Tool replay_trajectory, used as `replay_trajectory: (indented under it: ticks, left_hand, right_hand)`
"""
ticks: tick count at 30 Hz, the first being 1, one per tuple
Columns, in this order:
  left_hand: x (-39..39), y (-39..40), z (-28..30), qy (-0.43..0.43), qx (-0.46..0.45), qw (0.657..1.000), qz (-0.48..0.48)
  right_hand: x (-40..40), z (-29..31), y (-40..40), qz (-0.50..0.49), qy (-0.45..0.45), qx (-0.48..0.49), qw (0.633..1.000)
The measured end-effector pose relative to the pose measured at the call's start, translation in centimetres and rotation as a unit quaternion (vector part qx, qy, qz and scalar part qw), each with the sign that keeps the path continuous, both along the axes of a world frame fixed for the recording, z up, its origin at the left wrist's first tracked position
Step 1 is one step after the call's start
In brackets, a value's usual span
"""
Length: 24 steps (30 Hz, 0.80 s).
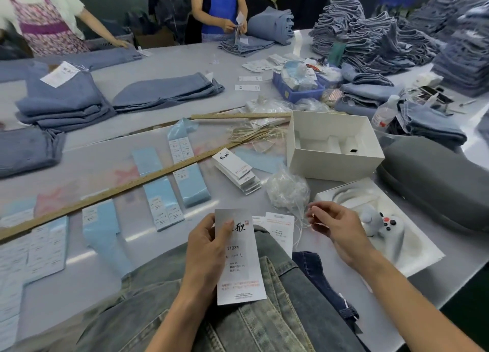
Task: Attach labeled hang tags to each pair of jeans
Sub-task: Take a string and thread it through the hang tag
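Note:
My left hand [206, 248] grips a white hang tag [242, 269] printed "1103#" and "L", held upright over washed grey-blue jeans [264, 322] at the table's near edge. My right hand [333, 227] pinches a thin white tag string [300, 228] that trails from a clear bag of strings [287, 190]. Another white tag [280, 230] lies on the table behind the held tag. A stack of blank hang tags [236, 170] sits further back. Darker jeans [320, 280] lie under my right forearm.
Light-blue label sheets [164, 200] and a long wooden ruler [127, 186] cover the left of the table. An open white box [333, 145], a tray holding a game controller [381, 226], a grey case [436, 182], folded jeans stacks [66, 103] and two people stand around.

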State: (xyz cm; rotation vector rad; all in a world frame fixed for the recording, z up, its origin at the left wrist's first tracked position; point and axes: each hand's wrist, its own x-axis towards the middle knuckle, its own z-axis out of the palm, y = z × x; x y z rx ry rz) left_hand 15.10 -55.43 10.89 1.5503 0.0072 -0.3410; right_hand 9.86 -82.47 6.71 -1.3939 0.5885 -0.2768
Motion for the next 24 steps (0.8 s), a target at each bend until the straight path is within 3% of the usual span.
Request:
replay_trajectory:
  ticks: [3, 9, 11, 17, 24]
  left_hand:
    - [-0.7, 0.0, 0.7, -0.033, -0.026, 0.999, 0.021]
    - [-3.7, -0.3, 4.7, -0.090, -0.079, 0.993, -0.021]
    - [-4.5, -0.3, 6.3, -0.109, -0.099, 0.988, -0.040]
    - [-5.2, 0.3, 8.1, -0.129, -0.129, 0.981, -0.058]
    - [-4.9, 1.5, 7.5, -0.057, -0.195, 0.966, -0.158]
  right_hand:
    - [-1.9, 5.7, 3.1, 0.071, -0.098, 0.049, 0.991]
    - [-3.3, 12.1, 10.8, 0.095, -0.262, -0.109, 0.954]
    - [-2.8, 12.5, 12.3, 0.102, -0.269, -0.170, 0.943]
    - [-2.3, 12.2, 13.2, 0.110, -0.257, -0.203, 0.938]
    - [-2.7, 12.6, 12.9, 0.072, -0.260, -0.272, 0.923]
